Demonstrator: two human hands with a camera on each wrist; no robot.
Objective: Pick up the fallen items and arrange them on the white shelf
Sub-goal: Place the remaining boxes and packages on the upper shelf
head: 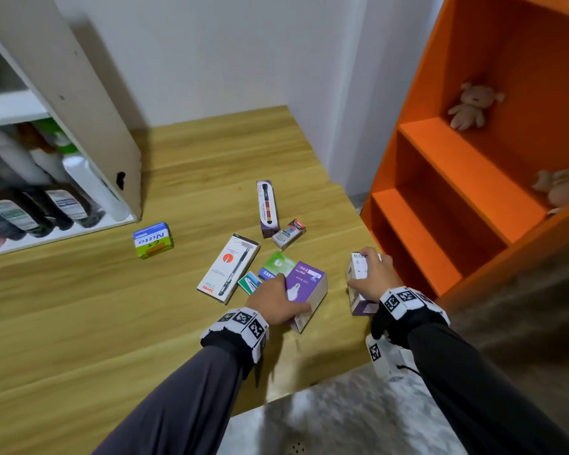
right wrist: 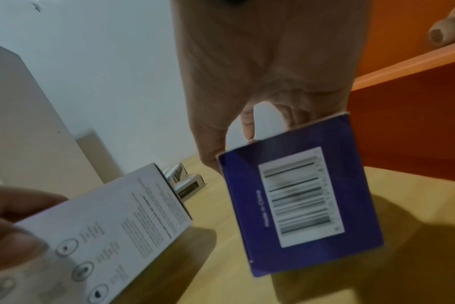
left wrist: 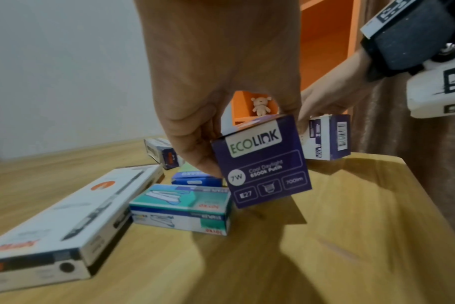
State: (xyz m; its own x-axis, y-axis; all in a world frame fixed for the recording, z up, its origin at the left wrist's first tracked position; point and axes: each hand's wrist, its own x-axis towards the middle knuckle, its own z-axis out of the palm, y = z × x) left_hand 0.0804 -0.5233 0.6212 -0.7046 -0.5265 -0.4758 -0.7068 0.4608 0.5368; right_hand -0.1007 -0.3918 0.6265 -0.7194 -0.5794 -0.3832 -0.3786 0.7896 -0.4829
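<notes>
Bulb boxes, one per hand: left hand (head: 278,302) grips the purple box (head: 306,292) from above; right hand (head: 373,277) clamps its twin (head: 358,284) at 3 o'clock. Both apparently lifting together. White shelf (head: 89,103) waits at 10 o'clock; pen box (head: 228,267) lies flat.

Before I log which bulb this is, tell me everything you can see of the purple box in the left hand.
The purple box is a small cardboard carton, white on one long side, with a bulb picture on its purple face. One end reads ECOLINK, 7W, Cool Daylight 6500K, E27. The left hand grips it from above, thumb and fingers on opposite sides, tilted, that end clear of the wooden surface.
</notes>
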